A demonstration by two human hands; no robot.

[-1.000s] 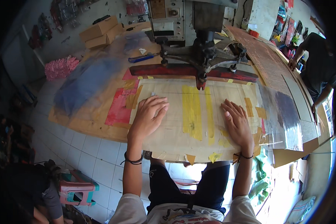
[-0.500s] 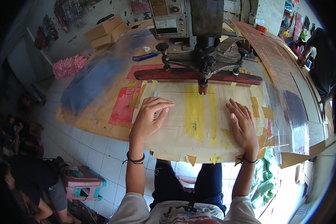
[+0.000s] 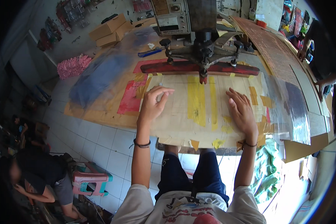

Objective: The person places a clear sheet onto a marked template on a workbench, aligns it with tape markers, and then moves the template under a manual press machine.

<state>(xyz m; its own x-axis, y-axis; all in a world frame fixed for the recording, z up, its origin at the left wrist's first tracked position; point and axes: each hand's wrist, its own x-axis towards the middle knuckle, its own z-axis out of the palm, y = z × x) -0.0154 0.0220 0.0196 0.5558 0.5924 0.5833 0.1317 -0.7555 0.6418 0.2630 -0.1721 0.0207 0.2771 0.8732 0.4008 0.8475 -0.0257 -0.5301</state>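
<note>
A tan printing board (image 3: 175, 119) streaked with yellow ink and taped at its edges lies in front of me. My left hand (image 3: 153, 102) is over its left part, fingers curled and thumb pinched on the edge of a thin clear film (image 3: 161, 94) lying on the board. My right hand (image 3: 242, 112) rests flat on the right part, fingers spread, holding nothing. Just beyond both hands, the red squeegee bar (image 3: 168, 67) of the press spans the board's far edge.
The press head and its control box (image 3: 171, 16) stand behind the bar. Clear sheets (image 3: 293, 108) are stacked to the right. Cardboard boxes (image 3: 110, 28) and a pink pile (image 3: 72, 65) lie far left. A person (image 3: 41, 175) crouches by a pink stool (image 3: 91, 183); another person (image 3: 319, 41) stands far right.
My left hand went from lying flat on the board to curling its fingers and pinching the film's edge. The right hand stayed flat in place.
</note>
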